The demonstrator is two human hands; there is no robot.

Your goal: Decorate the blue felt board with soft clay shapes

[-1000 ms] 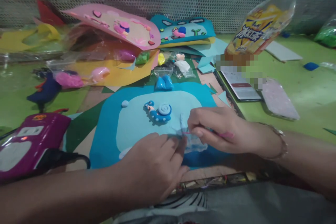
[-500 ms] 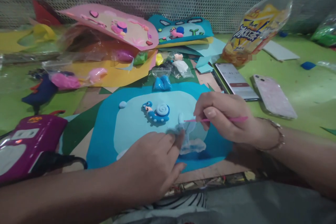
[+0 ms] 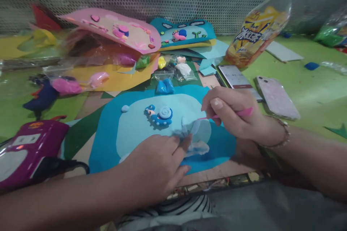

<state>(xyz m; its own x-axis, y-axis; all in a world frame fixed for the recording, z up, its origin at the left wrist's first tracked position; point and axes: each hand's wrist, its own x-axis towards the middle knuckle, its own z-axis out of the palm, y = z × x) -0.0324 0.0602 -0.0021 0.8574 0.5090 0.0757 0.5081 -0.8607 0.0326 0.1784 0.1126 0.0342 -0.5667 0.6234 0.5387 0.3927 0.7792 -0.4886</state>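
My right hand (image 3: 230, 113) is closed around a pink clay-modelling tool (image 3: 245, 112), its thin tip pointing left over pale blue clay pieces (image 3: 194, 127). My left hand (image 3: 159, 162) rests on the blue paper card (image 3: 104, 144), thumb held apart and index fingertip at the base of these pieces. Below them lies a translucent whitish piece (image 3: 199, 148), partly behind the left fingers. A blue clay snail (image 3: 159, 117) with a pale spiral shell sits on the card's light-blue middle. A small pale blue lump (image 3: 125, 109) lies near its left edge.
Clay packets, including a blue one (image 3: 165, 86), lie behind the card. Two phones, one pink-cased (image 3: 278, 97), and a drink bottle (image 3: 253, 36) stand or lie at right. A magenta power strip (image 3: 48, 137) is at left. Decorated pink (image 3: 108, 25) and blue cards lean behind.
The tool's tip has moved right and slightly up, away from the left pale strip toward the right one. My left hand stays nearly in place; the view has shifted slightly.
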